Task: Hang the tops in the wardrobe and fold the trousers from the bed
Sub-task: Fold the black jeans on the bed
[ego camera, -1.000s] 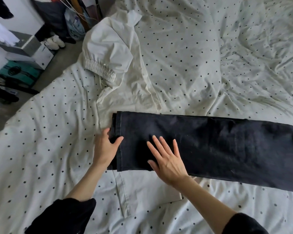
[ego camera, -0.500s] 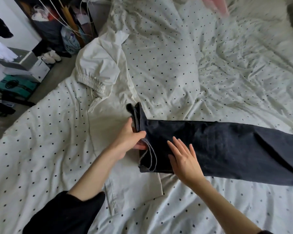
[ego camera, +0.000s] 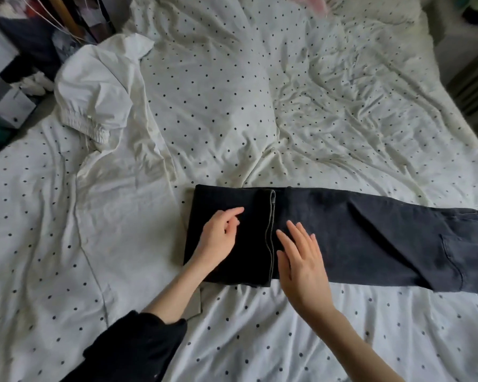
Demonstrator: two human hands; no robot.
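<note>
2 hands (ego camera: 260, 244) on 1 trousers (ego camera: 370, 238), 1 top (ego camera: 108, 106)

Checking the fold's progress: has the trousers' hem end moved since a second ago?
Yes. The hem has been folded over rightward, away from the white top, and now lies on the trouser legs between both hands.

Open spotted bed (ego camera: 329, 106) lies beyond my hands, and more of it near me on the right. The trousers (ego camera: 370, 235) bar the middle right; the white top (ego camera: 108, 150) covers the left. Clutter (ego camera: 17, 78) crowds the far-left floor.
</note>
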